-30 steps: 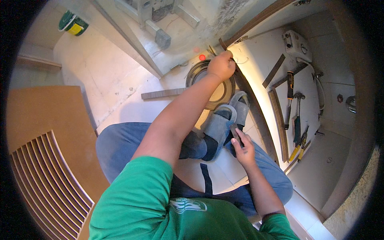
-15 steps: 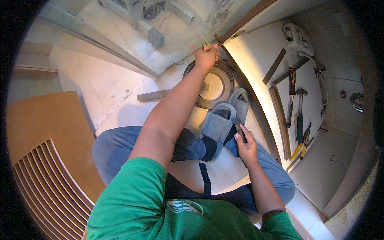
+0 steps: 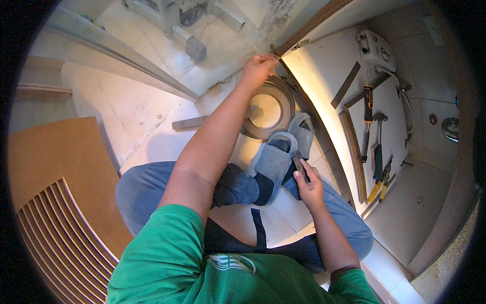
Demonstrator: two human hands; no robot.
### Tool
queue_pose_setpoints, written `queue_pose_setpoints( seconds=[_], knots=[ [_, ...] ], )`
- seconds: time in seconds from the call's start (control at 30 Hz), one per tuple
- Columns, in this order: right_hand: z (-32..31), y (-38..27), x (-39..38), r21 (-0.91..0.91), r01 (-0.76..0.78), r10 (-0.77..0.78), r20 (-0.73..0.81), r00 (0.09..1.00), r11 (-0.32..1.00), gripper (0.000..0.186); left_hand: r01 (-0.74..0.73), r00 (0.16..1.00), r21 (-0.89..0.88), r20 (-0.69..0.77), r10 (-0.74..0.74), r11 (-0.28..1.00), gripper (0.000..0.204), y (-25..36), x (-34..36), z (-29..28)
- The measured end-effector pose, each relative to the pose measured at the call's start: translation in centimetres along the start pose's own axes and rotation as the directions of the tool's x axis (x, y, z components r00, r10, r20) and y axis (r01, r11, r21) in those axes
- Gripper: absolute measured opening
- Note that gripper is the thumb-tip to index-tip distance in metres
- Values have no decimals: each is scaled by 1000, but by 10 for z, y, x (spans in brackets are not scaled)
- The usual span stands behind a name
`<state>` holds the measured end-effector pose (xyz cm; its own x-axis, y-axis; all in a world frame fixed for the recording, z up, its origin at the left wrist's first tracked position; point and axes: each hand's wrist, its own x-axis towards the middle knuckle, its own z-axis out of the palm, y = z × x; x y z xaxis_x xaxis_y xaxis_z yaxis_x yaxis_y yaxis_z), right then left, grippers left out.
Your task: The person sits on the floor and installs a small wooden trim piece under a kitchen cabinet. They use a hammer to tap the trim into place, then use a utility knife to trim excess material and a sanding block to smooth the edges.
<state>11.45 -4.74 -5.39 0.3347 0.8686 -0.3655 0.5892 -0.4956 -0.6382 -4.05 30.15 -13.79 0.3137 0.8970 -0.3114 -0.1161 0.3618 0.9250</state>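
My left hand [image 3: 257,70] reaches out to the far corner of a white panel [image 3: 324,76], by its brown edge. Its fingertips are pinched together and slightly blurred, so what lies between them cannot be made out. A short brown strip end [image 3: 275,49] sticks up beside them. Under my left forearm lies a coil of brown edge banding [image 3: 287,104] on the tiles, partly hidden. Near my sandals [image 3: 276,161], my right hand [image 3: 310,188] is closed around a small dark flat bar [image 3: 299,166].
On the panel lie an orange-and-black handled tool [image 3: 368,104], a hammer [image 3: 380,119], yellow-handled pliers [image 3: 375,191] and brown strips [image 3: 346,85]. A slatted brown board [image 3: 61,152] stands left. A glass partition [image 3: 126,58] and ladder feet [image 3: 195,48] are beyond.
My left hand has shifted slightly left, and the yellowish piece seen at its fingers earlier no longer shows. My right hand has moved little and keeps the dark bar.
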Motion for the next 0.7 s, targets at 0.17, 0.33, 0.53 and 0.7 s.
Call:
queue_pose_setpoints(
  seconds=[0.17,0.33,0.53,0.7],
  knots=[
    [1,0,-1,-1,11,-11,2,1000,1000,47,-373,875,548,-62,481,749,33,-5,-1,14],
    [0,-2,-1,-13,-12,13,16,1000,1000,47,-290,871,788,-17,490,543,30,10,4,20],
    [1,-1,-1,-15,10,-11,-6,1000,1000,47,-43,935,103,-346,77,994,25,11,13,35],
    [1,2,-3,-6,4,-4,-5,1000,1000,46,14,892,-368,-416,-178,930,23,3,13,49]
  ],
)
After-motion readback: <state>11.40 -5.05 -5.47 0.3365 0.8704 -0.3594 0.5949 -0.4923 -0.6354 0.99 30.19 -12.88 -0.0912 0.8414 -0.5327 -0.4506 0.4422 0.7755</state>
